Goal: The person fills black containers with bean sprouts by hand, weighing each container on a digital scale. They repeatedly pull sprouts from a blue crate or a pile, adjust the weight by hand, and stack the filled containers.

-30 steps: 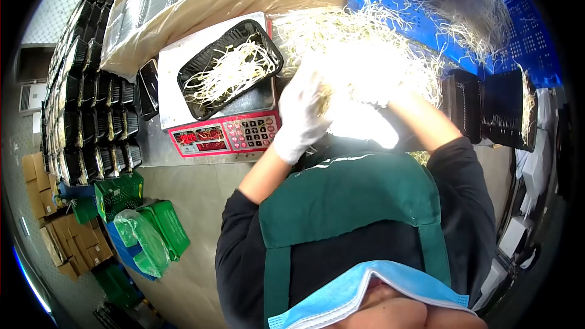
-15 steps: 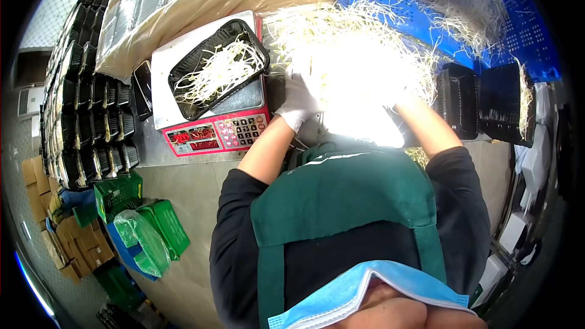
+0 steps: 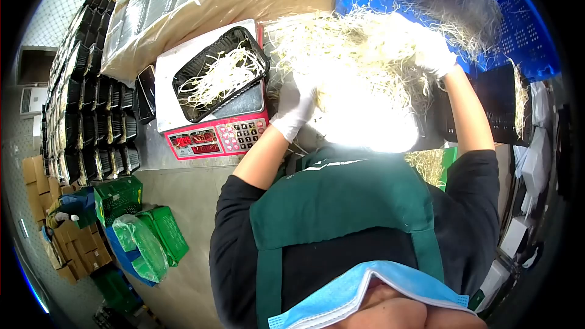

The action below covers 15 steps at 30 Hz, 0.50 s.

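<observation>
A large heap of bean sprouts [image 3: 341, 45] lies in front of me, its middle washed out by glare. My left hand [image 3: 295, 106], in a white glove, rests against the heap's near left side. The gloved right hand [image 3: 435, 55] is at the heap's far right side, touching the sprouts. Glare and sprouts hide the fingers of both hands. To the left, a black plastic tray [image 3: 253, 79] with a portion of sprouts [image 3: 222, 79] sits tilted on a red and white digital scale [image 3: 213, 140].
Stacked black trays [image 3: 85, 109] stand at the far left, beside a phone-like dark object [image 3: 146, 94]. A blue perforated crate [image 3: 518, 30] with sprouts is at the back right. Black trays [image 3: 493, 109] lie right of the heap. Green crates [image 3: 161, 231] sit on the floor.
My right hand has moved up and away from me, from the heap's near right side to its far right. My left hand has shifted slightly. The tray on the scale is unchanged.
</observation>
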Motion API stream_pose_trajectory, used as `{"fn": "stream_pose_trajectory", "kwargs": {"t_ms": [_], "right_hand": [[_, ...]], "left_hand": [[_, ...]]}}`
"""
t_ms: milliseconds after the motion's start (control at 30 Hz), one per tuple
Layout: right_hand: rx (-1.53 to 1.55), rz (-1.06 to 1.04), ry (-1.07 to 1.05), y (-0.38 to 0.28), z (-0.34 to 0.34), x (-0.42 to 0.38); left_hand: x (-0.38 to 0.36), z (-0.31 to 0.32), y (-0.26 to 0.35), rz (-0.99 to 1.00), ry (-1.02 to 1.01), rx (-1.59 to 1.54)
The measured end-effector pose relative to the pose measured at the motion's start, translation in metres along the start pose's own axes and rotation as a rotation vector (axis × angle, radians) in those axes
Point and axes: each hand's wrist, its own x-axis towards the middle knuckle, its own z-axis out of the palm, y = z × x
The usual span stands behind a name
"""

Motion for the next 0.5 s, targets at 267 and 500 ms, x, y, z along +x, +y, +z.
{"fn": "stream_pose_trajectory", "kwargs": {"t_ms": [267,500], "right_hand": [[0.995,-0.096,-0.204,-0.057,0.074,0.047],[0.518,-0.018,-0.449,-0.105,0.018,0.066]], "left_hand": [[-0.009,0.030,-0.010,0.007,0.051,-0.733],[-0.001,0.033,-0.020,-0.092,0.164,0.209]]}}
